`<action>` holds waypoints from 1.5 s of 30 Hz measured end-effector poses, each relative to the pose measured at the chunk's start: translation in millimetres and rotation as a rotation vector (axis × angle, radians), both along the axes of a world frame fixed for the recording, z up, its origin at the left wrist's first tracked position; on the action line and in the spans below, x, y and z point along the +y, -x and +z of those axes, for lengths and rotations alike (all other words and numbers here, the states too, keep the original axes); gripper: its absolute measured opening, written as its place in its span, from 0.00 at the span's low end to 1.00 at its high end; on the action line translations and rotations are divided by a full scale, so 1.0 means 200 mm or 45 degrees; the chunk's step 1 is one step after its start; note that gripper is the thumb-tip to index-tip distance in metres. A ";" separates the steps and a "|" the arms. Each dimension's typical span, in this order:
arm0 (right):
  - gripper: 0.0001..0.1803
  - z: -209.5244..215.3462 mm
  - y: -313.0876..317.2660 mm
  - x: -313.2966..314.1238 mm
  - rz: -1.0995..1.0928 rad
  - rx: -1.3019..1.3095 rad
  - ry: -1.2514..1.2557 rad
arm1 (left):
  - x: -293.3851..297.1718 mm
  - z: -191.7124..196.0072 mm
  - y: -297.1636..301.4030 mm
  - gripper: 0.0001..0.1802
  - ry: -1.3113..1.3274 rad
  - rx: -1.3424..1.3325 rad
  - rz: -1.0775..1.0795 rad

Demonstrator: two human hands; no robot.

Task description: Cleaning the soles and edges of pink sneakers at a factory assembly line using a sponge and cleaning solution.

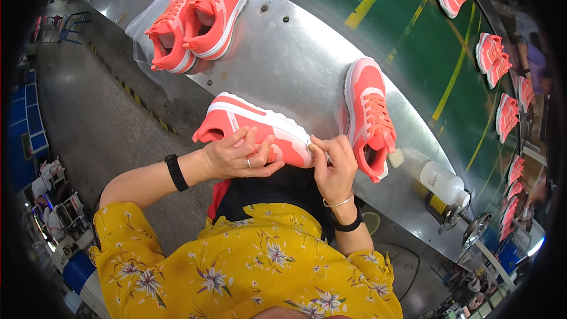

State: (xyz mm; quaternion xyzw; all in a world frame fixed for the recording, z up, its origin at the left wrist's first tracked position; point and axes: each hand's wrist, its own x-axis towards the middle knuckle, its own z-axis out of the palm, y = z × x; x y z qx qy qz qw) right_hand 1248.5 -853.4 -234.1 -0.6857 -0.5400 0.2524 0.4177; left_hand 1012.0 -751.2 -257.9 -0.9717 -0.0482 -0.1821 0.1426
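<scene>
A coral-pink sneaker (269, 127) with a white sole lies tilted on its side in front of me, its toe pointing right. My left hand (245, 156) grips it over the upper, fingers curled round the laced side. At the toe, my right hand (333, 162) is closed in a pinch, thumb and forefinger against the edge where sole meets upper. Whatever small thing the pinch may hold is hidden by the fingertips. Just right of that hand, another coral sneaker (372, 112) stands upright on the metal table (295, 59).
A pair of coral sneakers (215, 12) sits on the table's far left, by clear plastic film (142, 41). A white bottle (440, 180) and a metal disc-shaped tool (475, 230) occupy the right end. Beyond the edge, a green conveyor belt (413, 41) carries several more sneakers (493, 59).
</scene>
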 end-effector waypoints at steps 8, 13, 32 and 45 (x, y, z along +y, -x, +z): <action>0.09 -0.08 0.02 -0.13 -0.146 0.116 -0.110 | -0.01 0.01 0.01 0.23 0.000 0.013 -0.003; 0.09 -0.08 0.01 0.02 -0.098 0.068 -0.183 | 0.00 0.03 -0.02 0.23 0.037 0.033 0.029; 0.10 -0.07 0.02 -0.04 -0.081 0.008 -0.240 | 0.00 0.05 -0.03 0.25 0.113 0.037 0.059; 0.04 0.00 0.15 0.36 0.395 -0.353 -0.058 | 0.01 0.04 -0.04 0.21 0.081 0.004 0.035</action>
